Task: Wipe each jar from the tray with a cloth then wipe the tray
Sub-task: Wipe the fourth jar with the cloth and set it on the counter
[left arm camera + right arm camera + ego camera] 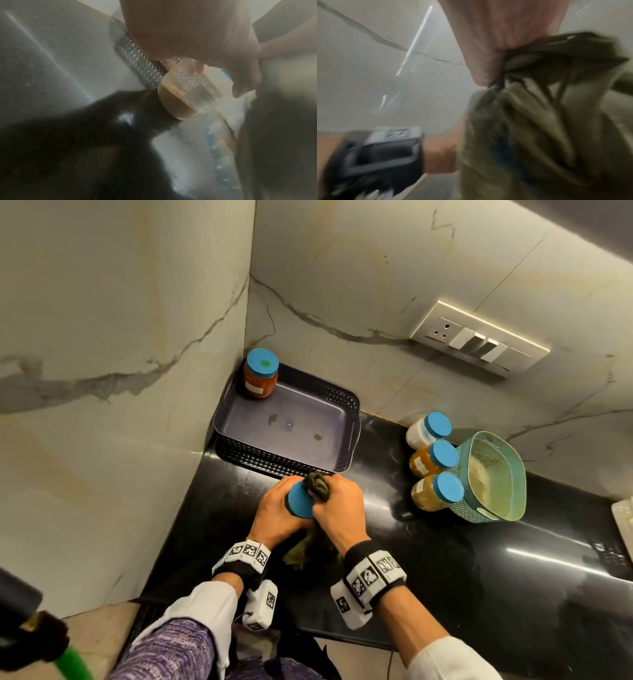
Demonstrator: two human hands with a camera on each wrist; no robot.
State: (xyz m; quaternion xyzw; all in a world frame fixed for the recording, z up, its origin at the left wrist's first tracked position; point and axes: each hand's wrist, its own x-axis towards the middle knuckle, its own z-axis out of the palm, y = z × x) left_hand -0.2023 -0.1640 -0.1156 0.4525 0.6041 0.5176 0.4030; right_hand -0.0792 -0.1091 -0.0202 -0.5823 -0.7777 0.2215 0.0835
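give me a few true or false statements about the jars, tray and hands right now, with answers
1. One jar stands in the tray. True.
2. The left hand holds the cloth. False: the right hand grips the cloth; the left holds a blue-lidded jar.
3. Three jars stand beside the green basket. True.
4. The tray floor is spotless. False: it shows a few stains.
5. All lids are red. False: they are blue.

Tray in back corner w/ one jar; three jars right, beside basket.
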